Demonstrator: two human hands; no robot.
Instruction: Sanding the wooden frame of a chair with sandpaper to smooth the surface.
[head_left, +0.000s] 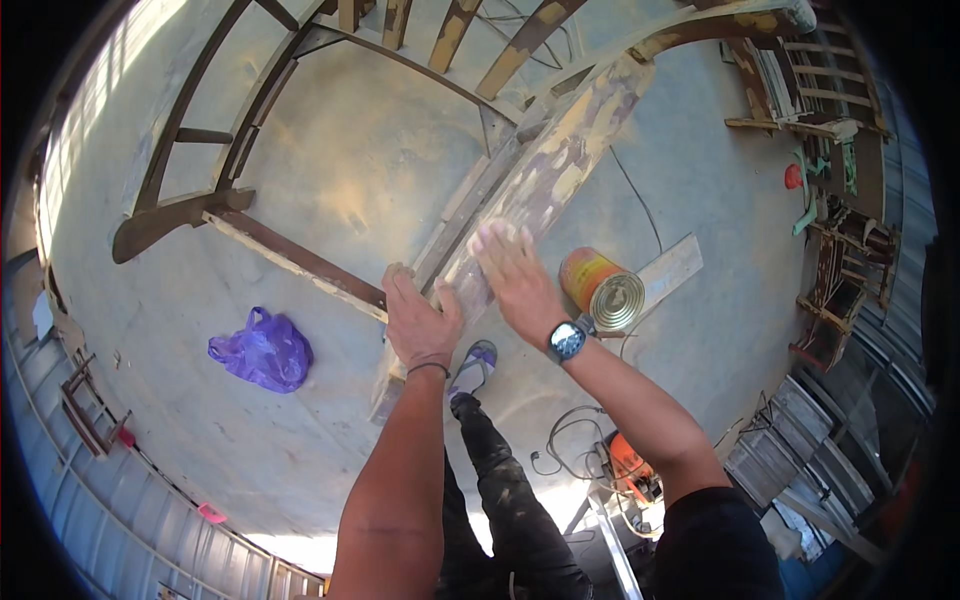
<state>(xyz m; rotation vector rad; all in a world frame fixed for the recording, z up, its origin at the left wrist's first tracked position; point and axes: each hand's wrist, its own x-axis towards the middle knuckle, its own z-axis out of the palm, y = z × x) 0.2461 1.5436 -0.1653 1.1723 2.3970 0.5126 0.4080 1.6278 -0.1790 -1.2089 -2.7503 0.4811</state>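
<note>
A wooden chair or bench frame lies on the floor, with a wide rail (559, 169) running diagonally, its surface patched with pale filler over brown. My right hand (514, 274) lies on this rail, fingers extended; whether something thin is under the fingers is hidden. My left hand (424, 315) rests at the rail's nearer left edge, thumb on the wood and fingers bent over the side, close to where a brown crossbar (300, 259) joins. Slats (454, 34) with the same patches rise at the top. A watch is on my right wrist.
A large tin can (600, 289) lies beside a board (671, 270) right of the rail. A purple plastic bag (266, 351) sits on the floor at left. Cables and an orange machine (634, 469) are near my right leg. Wooden furniture frames (832, 285) stand along the right wall.
</note>
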